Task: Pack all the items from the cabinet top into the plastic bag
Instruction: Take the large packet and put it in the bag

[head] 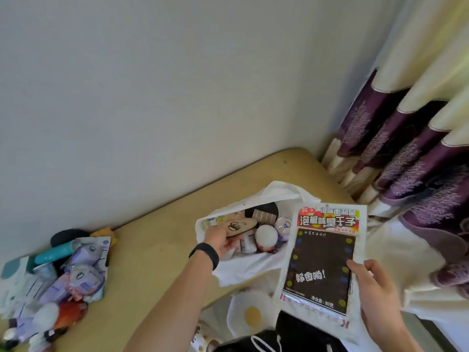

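A white plastic bag point(256, 269) lies open on the tan cabinet top point(157, 240), with several small items inside it, a white ball point(266, 235) among them. My left hand point(220, 241) holds a flat oval tan piece point(241, 226) with a black drawing over the bag's mouth. My right hand point(375, 290) grips the lower right edge of a flat snack packet point(322, 262), black with a red and yellow header, held upright just right of the bag.
A heap of items point(58, 278) lies at the cabinet top's left end: purple-white packets, a teal tube, a dark round thing, a white and orange plush. Purple and cream curtains point(411, 153) hang at the right. A fried-egg shaped plush point(250, 313) lies below the front edge.
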Demonstrator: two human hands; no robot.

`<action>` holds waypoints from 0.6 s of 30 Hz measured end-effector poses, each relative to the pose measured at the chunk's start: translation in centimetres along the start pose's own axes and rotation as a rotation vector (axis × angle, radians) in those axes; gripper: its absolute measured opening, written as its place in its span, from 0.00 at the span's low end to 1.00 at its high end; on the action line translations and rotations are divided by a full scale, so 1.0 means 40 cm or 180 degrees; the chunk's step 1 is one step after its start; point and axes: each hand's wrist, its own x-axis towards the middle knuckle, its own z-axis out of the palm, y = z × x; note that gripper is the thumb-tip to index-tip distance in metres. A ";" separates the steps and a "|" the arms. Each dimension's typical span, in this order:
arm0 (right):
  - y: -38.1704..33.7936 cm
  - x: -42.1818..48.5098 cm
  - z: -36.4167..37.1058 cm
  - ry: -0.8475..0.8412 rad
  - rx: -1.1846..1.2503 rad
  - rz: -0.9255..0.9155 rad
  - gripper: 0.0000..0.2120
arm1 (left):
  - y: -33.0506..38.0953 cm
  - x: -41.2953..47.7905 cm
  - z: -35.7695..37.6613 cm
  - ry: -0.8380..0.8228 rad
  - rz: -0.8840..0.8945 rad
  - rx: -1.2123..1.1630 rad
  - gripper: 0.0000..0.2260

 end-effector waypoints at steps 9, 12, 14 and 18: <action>0.003 0.036 0.015 -0.0153 -0.0023 0.0164 0.06 | -0.074 0.004 -0.004 0.0376 0.1766 0.4695 0.20; 0.007 0.075 0.079 -0.0419 -0.0160 0.0247 0.09 | -0.127 -0.026 -0.071 0.0309 0.2042 0.5555 0.21; 0.011 0.107 0.134 -0.0514 -0.0340 0.0351 0.12 | -0.161 -0.045 -0.120 0.0339 0.1942 0.5779 0.26; 0.019 0.173 0.256 -0.0613 -0.0284 0.0480 0.15 | -0.195 -0.054 -0.187 0.0572 0.1847 0.5807 0.21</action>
